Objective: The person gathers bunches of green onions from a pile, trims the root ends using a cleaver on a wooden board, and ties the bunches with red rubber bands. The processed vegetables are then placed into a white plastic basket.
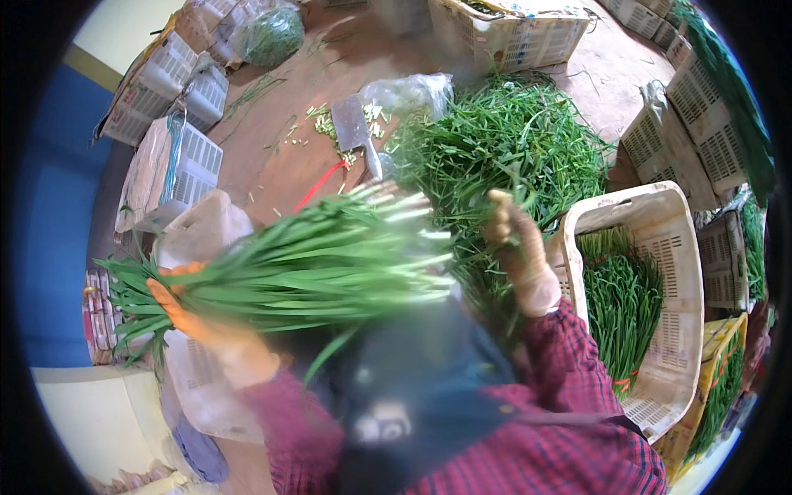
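My left hand [192,315], orange-looking and partly blurred, grips a large bunch of long, flat-leaved allium greens [297,266] near the leaf tips. The bunch lies across my front, its white stem ends pointing right. My right hand [516,241] is raised above a heap of loose green leaves [520,136], its fingers bent. Blur hides whether any strands are between those fingers. A cleaver [351,124] with a metal handle rests beyond the bunch, on cut pale stem pieces [323,124].
To my right, a white plastic crate [674,297] holds tied bundles of greens [619,309]. Another pale crate [204,383] stands at my left, under my forearm. Clear plastic film [411,93] and red ribbon [318,185] lie near the cleaver. More crates [513,40] stand around.
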Available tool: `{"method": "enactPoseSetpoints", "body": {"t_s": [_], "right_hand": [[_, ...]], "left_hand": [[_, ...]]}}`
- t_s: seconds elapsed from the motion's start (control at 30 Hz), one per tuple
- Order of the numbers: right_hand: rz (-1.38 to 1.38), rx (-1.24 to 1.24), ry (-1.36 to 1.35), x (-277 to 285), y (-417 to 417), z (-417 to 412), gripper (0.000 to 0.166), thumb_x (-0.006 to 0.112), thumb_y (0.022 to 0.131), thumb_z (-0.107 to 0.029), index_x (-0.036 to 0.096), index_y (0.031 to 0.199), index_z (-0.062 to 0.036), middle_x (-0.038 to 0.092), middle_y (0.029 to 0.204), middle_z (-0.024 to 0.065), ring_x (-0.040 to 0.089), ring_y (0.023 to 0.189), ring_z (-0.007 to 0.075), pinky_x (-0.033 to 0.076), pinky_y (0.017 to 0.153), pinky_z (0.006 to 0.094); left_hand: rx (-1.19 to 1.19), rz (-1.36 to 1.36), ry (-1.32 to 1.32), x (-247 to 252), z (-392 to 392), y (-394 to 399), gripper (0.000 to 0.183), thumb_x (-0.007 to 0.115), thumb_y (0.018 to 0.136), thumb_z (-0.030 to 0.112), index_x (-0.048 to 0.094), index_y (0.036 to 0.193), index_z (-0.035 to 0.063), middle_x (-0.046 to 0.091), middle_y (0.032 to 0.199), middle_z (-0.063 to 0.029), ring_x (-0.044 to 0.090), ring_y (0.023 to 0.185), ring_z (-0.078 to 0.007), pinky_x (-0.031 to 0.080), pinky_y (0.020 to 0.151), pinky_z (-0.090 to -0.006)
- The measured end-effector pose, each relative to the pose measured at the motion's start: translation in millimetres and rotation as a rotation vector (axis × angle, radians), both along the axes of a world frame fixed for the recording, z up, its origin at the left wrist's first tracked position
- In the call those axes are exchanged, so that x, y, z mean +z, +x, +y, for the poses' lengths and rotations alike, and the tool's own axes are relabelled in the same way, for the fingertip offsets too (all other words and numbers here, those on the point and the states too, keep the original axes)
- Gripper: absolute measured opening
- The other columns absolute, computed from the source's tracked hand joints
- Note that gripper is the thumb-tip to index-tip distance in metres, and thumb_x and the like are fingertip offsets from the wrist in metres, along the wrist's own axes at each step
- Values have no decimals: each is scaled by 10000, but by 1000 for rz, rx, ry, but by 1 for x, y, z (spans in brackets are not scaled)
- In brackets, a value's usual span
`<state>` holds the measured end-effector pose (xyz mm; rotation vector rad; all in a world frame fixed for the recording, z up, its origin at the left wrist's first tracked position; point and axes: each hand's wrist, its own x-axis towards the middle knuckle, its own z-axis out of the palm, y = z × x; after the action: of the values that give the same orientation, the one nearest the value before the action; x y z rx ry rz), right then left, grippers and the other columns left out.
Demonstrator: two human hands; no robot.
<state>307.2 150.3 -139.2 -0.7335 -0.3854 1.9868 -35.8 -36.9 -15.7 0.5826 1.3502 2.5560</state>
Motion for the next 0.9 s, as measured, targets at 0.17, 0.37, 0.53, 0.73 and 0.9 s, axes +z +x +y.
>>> {"method": "enactPoseSetpoints", "body": {"t_s": [0.17, 0.37, 0.53, 0.73, 0.9], "right_hand": [[-324, 268, 73, -9, 12, -2, 370, 577, 976, -371, 633, 1111, -31, 582, 754, -21, 496, 594, 58, 385, 502, 214], [-230, 730, 312, 69, -37, -38, 572, 582, 958, -217, 346, 1468, -112, 587, 1201, 83, 625, 995, 184, 549, 725, 336], [-452, 533, 214, 49, -58, -35, 292, 540, 954, -93, 559, 1244, -64, 629, 793, 6, 580, 634, 86, 467, 551, 213], [-251, 587, 248, 20, -30, -14, 333, 569, 964, -210, 611, 1253, -51, 622, 792, -24, 555, 666, 77, 434, 613, 206], [-323, 781, 537, 56, -80, -43, 339, 649, 915, -238, 646, 1205, -62, 677, 1006, 32, 601, 813, 113, 491, 734, 275]], "left_hand": [[-4, -264, 42, 12, -1, -27, 306, 592, 954, 425, 653, 1103, 164, 653, 1022, 26, 597, 954, -125, 484, 895, -334], [-405, -280, 205, 6, -2, -54, 242, 672, 915, 372, 696, 1009, 150, 696, 943, 23, 632, 891, -130, 515, 852, -315], [-459, -348, 280, 9, -1, -49, 247, 660, 920, 380, 693, 1001, 149, 699, 925, 11, 641, 888, -150, 528, 854, -367], [-356, -344, 239, 20, -5, -52, 266, 625, 934, 406, 688, 1017, 161, 701, 935, 14, 644, 917, -184, 531, 871, -428], [-19, -319, 133, 17, 18, -30, 279, 650, 915, 415, 681, 1020, 158, 691, 969, 18, 633, 945, -188, 520, 896, -429]]}}
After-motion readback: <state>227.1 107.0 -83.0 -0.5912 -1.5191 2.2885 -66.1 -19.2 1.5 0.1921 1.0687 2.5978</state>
